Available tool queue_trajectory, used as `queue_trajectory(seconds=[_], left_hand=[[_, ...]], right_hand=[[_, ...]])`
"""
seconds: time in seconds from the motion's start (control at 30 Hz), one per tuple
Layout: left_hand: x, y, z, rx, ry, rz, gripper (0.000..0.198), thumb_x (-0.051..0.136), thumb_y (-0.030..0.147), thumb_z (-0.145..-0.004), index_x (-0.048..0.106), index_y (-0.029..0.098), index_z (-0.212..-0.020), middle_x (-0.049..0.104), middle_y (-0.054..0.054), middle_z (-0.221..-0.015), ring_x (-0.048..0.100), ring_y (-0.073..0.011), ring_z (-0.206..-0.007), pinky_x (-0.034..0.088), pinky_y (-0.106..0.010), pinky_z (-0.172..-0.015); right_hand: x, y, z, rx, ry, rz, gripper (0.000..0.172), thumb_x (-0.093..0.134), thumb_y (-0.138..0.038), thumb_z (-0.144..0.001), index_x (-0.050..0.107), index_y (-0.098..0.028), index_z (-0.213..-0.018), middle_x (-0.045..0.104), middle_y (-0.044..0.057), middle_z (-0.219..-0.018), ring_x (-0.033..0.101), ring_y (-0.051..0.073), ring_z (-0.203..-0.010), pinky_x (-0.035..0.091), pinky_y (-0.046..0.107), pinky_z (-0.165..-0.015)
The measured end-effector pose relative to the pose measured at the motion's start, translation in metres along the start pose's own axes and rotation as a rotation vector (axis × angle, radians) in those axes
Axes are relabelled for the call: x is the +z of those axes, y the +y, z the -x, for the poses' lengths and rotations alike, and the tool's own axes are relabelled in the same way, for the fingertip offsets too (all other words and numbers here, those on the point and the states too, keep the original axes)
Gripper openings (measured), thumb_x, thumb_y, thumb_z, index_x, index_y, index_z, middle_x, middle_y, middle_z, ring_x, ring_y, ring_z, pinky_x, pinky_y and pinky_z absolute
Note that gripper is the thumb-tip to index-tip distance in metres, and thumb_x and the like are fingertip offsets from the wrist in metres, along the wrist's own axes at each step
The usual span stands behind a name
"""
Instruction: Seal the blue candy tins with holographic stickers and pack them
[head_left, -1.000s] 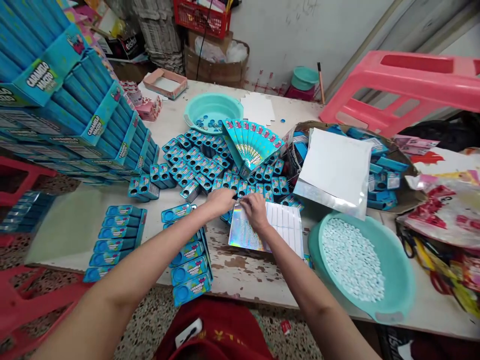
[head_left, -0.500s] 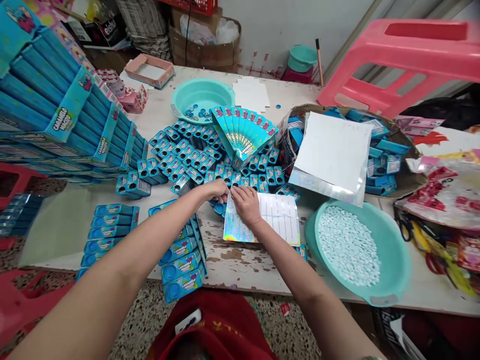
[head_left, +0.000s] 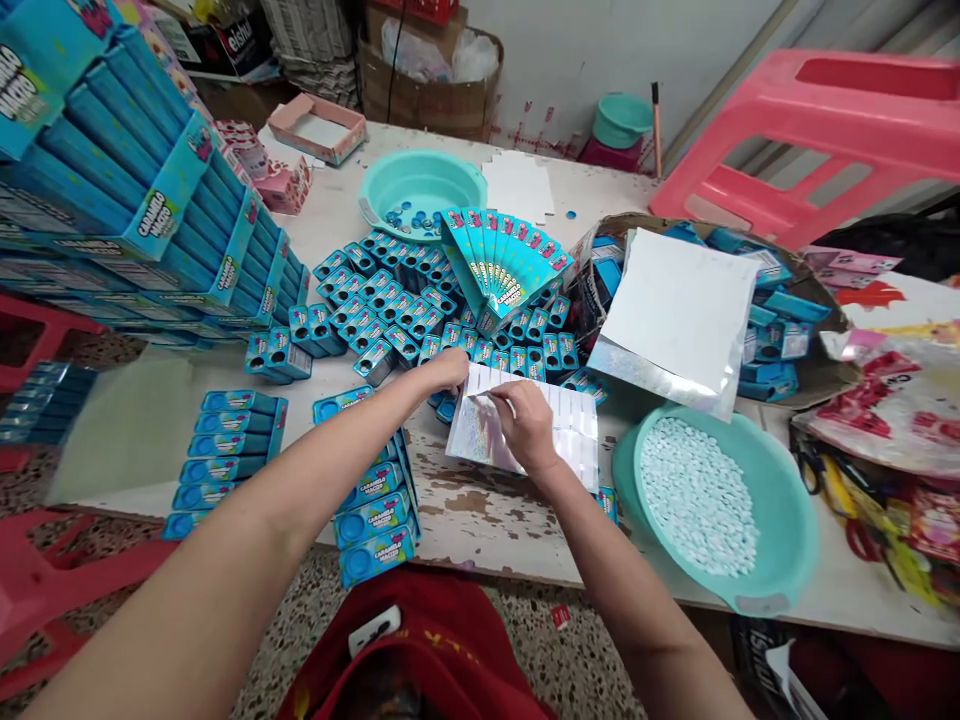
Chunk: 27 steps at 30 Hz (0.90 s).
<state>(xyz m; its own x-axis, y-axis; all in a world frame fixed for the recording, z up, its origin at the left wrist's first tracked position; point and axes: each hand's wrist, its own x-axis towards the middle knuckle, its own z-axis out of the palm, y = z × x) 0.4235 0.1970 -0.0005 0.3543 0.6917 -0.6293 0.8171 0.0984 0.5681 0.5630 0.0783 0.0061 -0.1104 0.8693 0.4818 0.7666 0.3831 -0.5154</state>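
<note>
A shiny silver sheet of stickers (head_left: pixel 574 440) lies at the table's front middle, marked off in rows of strips. At its upper left corner, my left hand (head_left: pixel 448 370) is closed; whatever its fingers hold is hidden. My right hand (head_left: pixel 523 418) is over the sheet, thumb and fingers pinched on a thin strip (head_left: pixel 480 394) at the sheet's left part. Just beyond the hands stand many small blue boxes (head_left: pixel 386 310) with dark round holes. A fan of blue printed cards (head_left: pixel 514 260) rests on top of them.
Stacked blue display boxes (head_left: pixel 150 200) rise at the left. Blue packs (head_left: pixel 375 515) lie in a row at the front edge. A teal basin of white pieces (head_left: pixel 784 500) stands right, below a carton (head_left: pixel 832 375) of blue boxes. Another teal basin (head_left: pixel 420 180) is behind.
My right hand has moved right and away from my left hand, with a thin strip now between its fingers. The view has shifted slightly.
</note>
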Motion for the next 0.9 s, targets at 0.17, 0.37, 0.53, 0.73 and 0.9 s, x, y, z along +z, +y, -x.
queue_trajectory(seconds=[0.17, 0.37, 0.53, 0.73, 0.9], left_hand=[[-0.018, 0.015, 0.025, 0.052, 0.211, -0.054, 0.031, 0.043, 0.028, -0.086, 0.065, 0.011, -0.100, 0.062, -0.018, -0.111, 0.053, -0.0302, -0.112, 0.041, -0.037, -0.087], [-0.017, 0.013, 0.134, 0.534, 0.085, 0.429, 0.038, 0.047, 0.039, -0.086, 0.055, 0.022, -0.119, 0.061, -0.006, -0.116, 0.056, -0.0179, -0.102, 0.045, -0.026, -0.079], [0.010, -0.030, 0.203, 0.269, 0.237, 0.534, 0.024, 0.047, 0.036, -0.084, 0.062, 0.018, -0.078, 0.056, 0.002, -0.063, 0.053, -0.0111, -0.059, 0.041, -0.022, -0.058], [-0.019, -0.110, 0.237, 0.016, 0.402, 0.574, 0.024, 0.052, 0.039, -0.078, 0.063, 0.018, -0.078, 0.056, 0.003, -0.064, 0.050, -0.0100, -0.054, 0.039, -0.021, -0.053], [-0.050, -0.145, 0.232, 0.013, 0.451, 0.632, 0.023, 0.055, 0.038, -0.075, 0.058, 0.017, -0.085, 0.051, 0.005, -0.059, 0.046, -0.0084, -0.047, 0.037, -0.020, -0.047]], right_hand=[[-0.053, -0.042, -0.012, 0.146, 0.103, -0.101, 0.007, 0.053, -0.024, -0.088, 0.057, -0.022, -0.083, 0.059, 0.001, -0.076, 0.055, 0.016, -0.071, 0.044, 0.031, -0.067], [-0.065, -0.077, -0.018, 0.238, 0.062, -0.225, 0.008, 0.055, -0.029, -0.086, 0.058, -0.023, -0.082, 0.060, 0.000, -0.076, 0.057, 0.016, -0.071, 0.046, 0.032, -0.067], [-0.027, -0.113, -0.007, 0.411, -0.031, -0.399, 0.009, 0.058, -0.031, -0.084, 0.060, -0.023, -0.081, 0.061, 0.000, -0.077, 0.057, 0.017, -0.075, 0.046, 0.032, -0.071], [0.048, -0.168, -0.020, 0.361, -0.162, -0.554, 0.010, 0.060, -0.031, -0.083, 0.065, -0.023, -0.079, 0.059, 0.004, -0.090, 0.055, 0.019, -0.092, 0.045, 0.033, -0.078], [0.079, -0.187, -0.040, 0.316, -0.157, -0.452, 0.010, 0.060, -0.031, -0.082, 0.064, -0.023, -0.078, 0.060, 0.002, -0.080, 0.054, 0.020, -0.083, 0.042, 0.036, -0.078]])
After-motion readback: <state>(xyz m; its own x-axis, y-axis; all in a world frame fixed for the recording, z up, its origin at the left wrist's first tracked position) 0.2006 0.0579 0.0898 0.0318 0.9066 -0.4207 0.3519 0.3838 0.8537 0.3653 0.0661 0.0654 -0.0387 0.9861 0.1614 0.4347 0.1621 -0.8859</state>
